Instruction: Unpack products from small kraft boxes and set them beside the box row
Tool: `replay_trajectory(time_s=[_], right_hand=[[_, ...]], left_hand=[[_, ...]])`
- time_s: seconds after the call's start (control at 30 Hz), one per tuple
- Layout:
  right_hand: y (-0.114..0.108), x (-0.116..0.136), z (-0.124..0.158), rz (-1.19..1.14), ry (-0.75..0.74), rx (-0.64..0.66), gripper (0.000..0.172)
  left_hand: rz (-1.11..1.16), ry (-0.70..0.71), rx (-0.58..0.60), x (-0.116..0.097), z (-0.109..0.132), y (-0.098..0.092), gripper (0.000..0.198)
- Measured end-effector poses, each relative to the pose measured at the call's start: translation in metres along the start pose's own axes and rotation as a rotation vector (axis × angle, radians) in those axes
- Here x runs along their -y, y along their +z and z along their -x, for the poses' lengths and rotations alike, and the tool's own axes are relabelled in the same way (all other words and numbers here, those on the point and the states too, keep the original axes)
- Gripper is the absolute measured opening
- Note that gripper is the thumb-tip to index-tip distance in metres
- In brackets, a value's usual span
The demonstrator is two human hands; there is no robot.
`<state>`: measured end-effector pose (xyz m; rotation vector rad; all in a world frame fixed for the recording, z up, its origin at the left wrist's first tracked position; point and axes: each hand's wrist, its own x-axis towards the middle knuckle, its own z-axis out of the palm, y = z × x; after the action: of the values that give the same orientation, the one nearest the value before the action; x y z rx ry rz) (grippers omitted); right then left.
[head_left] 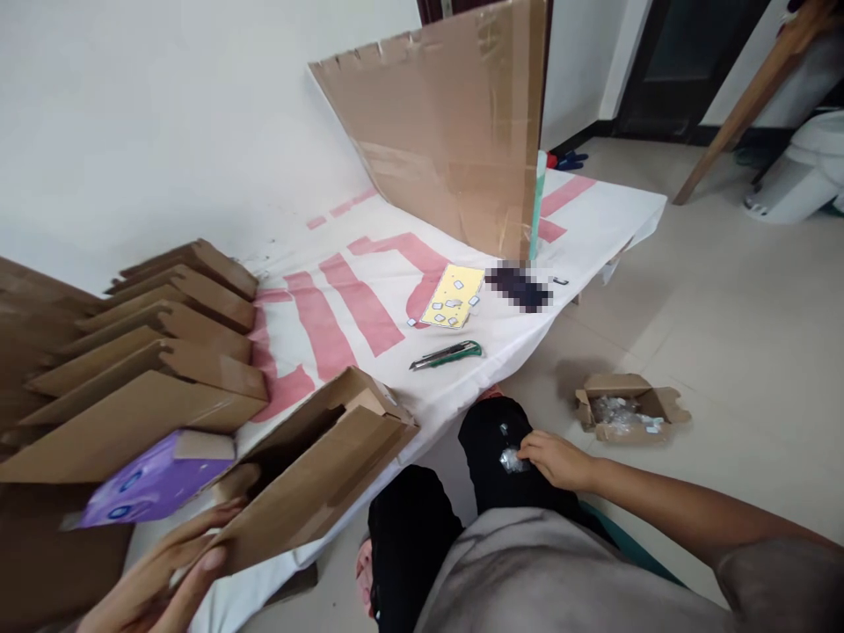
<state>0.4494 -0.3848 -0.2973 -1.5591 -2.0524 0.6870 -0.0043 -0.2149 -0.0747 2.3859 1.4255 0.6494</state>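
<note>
My left hand (171,563) grips the near left end of an open cardboard box (323,492), its thumb on the outer wall. The box lies tilted along the front edge of the cloth-covered table. My right hand (560,462) pinches a crumpled piece of clear plastic (510,460) above my right knee; whether it is film or tape I cannot tell. Behind the box rests a green utility knife (448,354) with its blade showing. A purple package (158,483) lies left of the box, near my left fingers.
Several open cardboard boxes (217,374) stand in a row at the left. A yellow card (454,297) with white pieces lies beside a blurred dark item (519,287). A large cardboard panel (448,132) stands behind. On the floor, a small box (623,433) contains clear plastic scraps.
</note>
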Motion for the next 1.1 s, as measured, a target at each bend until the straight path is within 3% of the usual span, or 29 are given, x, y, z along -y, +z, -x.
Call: replay_trajectory(time_s=[0.1,0.2,0.27,0.43,0.57,0.63,0.7,0.77,0.9,0.97,1.1], right_hand=[[-0.002,0.004,0.002,-0.014,0.004,-0.021,0.034],[-0.003,0.007,-0.001,-0.051,-0.006,-0.045,0.03],[-0.01,0.01,-0.008,-0.067,-0.036,-0.062,0.027],[-0.061,0.036,-0.051,-0.045,-0.19,-0.205,0.023],[-0.118,0.094,-0.105,-0.028,-0.352,-0.395,0.018],[-0.136,0.131,-0.133,-0.06,-0.495,-0.449,0.02],[-0.142,0.165,-0.157,-0.081,-0.667,-0.414,0.032],[-0.137,0.19,-0.177,-0.019,-0.809,-0.296,0.045],[-0.123,0.209,-0.192,0.252,-0.855,-0.069,0.05],[-0.123,0.203,-0.188,0.341,-0.809,-0.08,0.041],[-0.124,0.17,-0.172,0.376,-0.642,-0.328,0.019]], left_hand=[[0.004,0.084,0.141,-0.019,-0.023,-0.022,0.015],[-0.227,0.341,0.372,-0.032,-0.043,-0.028,0.028],[-0.403,0.486,0.448,-0.04,-0.053,-0.03,0.032],[-0.695,0.671,0.383,-0.063,-0.056,-0.033,0.022],[-0.825,0.805,0.32,-0.077,-0.042,-0.03,0.022],[-0.866,0.823,0.329,-0.081,-0.033,-0.027,0.022],[-0.896,0.818,0.356,-0.082,-0.026,-0.023,0.023],[-0.911,0.792,0.392,-0.084,-0.018,-0.021,0.026],[-0.811,0.588,0.514,-0.092,-0.008,-0.021,0.028],[-0.698,0.405,0.601,-0.097,-0.008,-0.025,0.032],[-0.461,0.119,0.706,-0.102,-0.022,-0.041,0.045]])
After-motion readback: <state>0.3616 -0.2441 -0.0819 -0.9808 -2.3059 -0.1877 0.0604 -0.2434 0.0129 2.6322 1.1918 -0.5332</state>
